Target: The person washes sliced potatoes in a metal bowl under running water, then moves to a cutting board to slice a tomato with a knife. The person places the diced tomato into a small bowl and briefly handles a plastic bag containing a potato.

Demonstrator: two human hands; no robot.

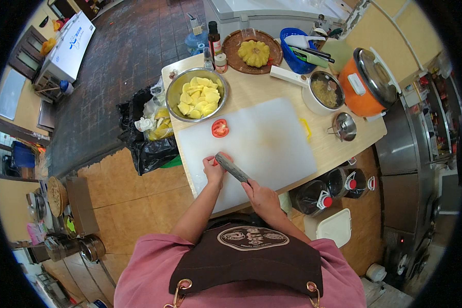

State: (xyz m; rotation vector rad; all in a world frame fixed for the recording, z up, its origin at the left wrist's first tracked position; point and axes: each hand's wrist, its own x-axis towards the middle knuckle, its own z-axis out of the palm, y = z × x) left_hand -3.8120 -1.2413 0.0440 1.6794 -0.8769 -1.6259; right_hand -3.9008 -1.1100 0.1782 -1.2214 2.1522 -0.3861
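Observation:
My right hand (263,197) grips a kitchen knife (233,167), its grey blade slanting up and left over the white cutting board (269,134). Under the blade's far end, my left hand (213,171) holds a piece of red tomato (226,157), largely covered by the knife and fingers. Whether the edge has entered the flesh cannot be seen. Farther up the board lies a tomato half (220,128), cut face up. Beyond it, at the board's far left corner, a steel bowl (170,96) holds sliced yellow potato (200,98).
A wicker tray (231,57) with a yellow pattypan squash (254,54), a blue basket (288,63) of utensils, a white saucepan (317,102), an orange rice cooker (352,90) and a small steel cup (345,127) line the table's far and right sides. A black rubbish bag (150,154) hangs left.

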